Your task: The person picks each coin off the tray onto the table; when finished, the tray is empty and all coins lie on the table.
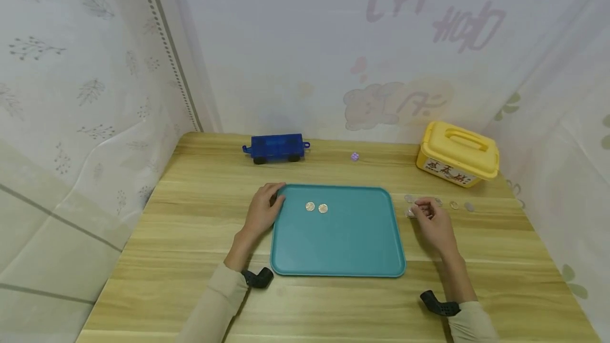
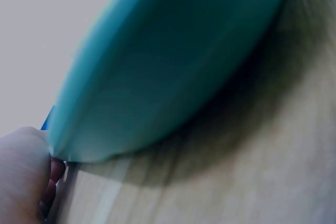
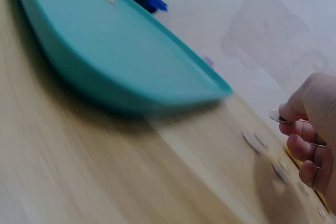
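Observation:
My left hand [image 1: 262, 208] grips the far left corner of the teal tray [image 1: 343, 245], its thumb at the rim. In the left wrist view, curled fingers [image 2: 55, 174] show below the tray's edge. Two gold-coloured coins lie side by side on the tray, the left coin [image 1: 310, 206] close to the right coin [image 1: 323, 208]. Off the tray's right side, my right hand [image 1: 433, 226] pinches a silvery coin [image 3: 274, 115] between thumb and finger, above the table. Several more coins lie around and beyond it, among them a gold-coloured coin [image 1: 454, 205] and a silver coin [image 1: 469, 207].
A yellow lidded box [image 1: 457, 152] with a handle stands at the back right. Behind the tray are a blue toy wagon [image 1: 277, 147] and a small purple piece [image 1: 355, 156]. The wooden table [image 1: 190, 247] meets printed cloth walls at the back and sides.

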Action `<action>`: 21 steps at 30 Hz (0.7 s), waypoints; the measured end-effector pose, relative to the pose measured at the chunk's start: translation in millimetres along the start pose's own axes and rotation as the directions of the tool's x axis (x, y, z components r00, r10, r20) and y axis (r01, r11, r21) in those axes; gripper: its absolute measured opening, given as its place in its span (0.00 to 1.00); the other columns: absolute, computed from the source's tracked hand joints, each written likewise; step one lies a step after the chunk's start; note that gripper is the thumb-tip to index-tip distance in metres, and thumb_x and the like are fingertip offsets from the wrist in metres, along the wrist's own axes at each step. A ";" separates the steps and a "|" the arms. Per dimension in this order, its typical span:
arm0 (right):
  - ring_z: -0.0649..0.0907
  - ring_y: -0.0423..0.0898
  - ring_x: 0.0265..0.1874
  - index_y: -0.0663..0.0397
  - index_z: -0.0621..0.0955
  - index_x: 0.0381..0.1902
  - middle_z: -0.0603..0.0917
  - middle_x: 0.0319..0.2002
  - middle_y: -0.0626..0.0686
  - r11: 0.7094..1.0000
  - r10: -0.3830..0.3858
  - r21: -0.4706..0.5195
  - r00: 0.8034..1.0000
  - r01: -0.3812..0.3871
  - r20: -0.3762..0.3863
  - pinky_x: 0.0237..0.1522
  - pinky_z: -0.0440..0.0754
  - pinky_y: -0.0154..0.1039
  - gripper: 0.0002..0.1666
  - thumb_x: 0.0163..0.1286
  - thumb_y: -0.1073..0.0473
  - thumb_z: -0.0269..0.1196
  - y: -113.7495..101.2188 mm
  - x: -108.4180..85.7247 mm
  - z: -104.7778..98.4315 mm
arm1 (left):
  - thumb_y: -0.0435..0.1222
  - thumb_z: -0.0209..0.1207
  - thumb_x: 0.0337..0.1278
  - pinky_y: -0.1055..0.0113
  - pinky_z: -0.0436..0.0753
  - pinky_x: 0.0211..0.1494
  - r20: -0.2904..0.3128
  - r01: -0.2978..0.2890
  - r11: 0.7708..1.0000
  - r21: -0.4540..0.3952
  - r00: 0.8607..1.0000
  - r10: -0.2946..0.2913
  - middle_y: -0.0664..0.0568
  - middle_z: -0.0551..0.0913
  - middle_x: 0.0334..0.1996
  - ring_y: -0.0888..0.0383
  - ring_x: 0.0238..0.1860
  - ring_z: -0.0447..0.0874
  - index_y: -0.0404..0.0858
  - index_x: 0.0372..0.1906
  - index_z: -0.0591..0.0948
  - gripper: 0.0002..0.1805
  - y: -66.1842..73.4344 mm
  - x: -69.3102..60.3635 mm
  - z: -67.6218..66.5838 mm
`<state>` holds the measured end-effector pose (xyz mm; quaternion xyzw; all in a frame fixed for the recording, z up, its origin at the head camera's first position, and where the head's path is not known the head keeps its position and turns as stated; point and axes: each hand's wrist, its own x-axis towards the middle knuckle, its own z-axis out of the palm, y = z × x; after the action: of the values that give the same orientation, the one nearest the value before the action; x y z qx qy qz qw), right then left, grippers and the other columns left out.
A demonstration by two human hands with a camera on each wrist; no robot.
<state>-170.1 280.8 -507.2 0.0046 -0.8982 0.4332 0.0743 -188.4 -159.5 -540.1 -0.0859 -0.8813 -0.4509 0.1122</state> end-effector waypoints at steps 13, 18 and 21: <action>0.73 0.32 0.29 0.63 0.77 0.51 0.77 0.34 0.48 0.974 0.176 -0.126 0.980 -0.187 -0.098 0.30 0.72 0.25 0.19 0.76 0.52 0.58 36.3 -4.6 -47.5 | 0.32 0.59 0.68 0.57 0.76 0.48 0.000 0.006 1.000 -0.014 1.000 -0.006 0.42 0.82 0.57 0.50 0.45 0.76 0.36 0.63 0.79 0.20 3.3 -1.0 -1.9; 0.73 0.33 0.28 0.62 0.79 0.48 0.79 0.34 0.51 0.975 0.133 -0.171 0.988 -0.145 -0.079 0.30 0.72 0.27 0.17 0.75 0.52 0.59 41.6 -5.3 -45.6 | 0.33 0.59 0.68 0.58 0.75 0.47 0.005 -0.002 1.000 -0.011 1.000 0.002 0.42 0.82 0.56 0.50 0.44 0.75 0.36 0.63 0.79 0.20 2.6 -0.4 -1.3; 0.73 0.34 0.29 0.63 0.79 0.48 0.79 0.36 0.54 0.972 0.094 -0.208 0.993 -0.107 -0.073 0.31 0.71 0.28 0.17 0.75 0.52 0.59 43.1 -6.2 -44.1 | 0.33 0.59 0.68 0.59 0.74 0.46 0.008 0.004 1.000 -0.008 1.000 -0.004 0.43 0.82 0.56 0.51 0.43 0.75 0.36 0.63 0.79 0.20 3.0 -0.3 -0.1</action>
<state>-161.3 341.7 -514.6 -0.0625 -0.9354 0.3385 0.0805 -187.4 -157.8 -537.8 -0.0863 -0.8800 -0.4546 0.1073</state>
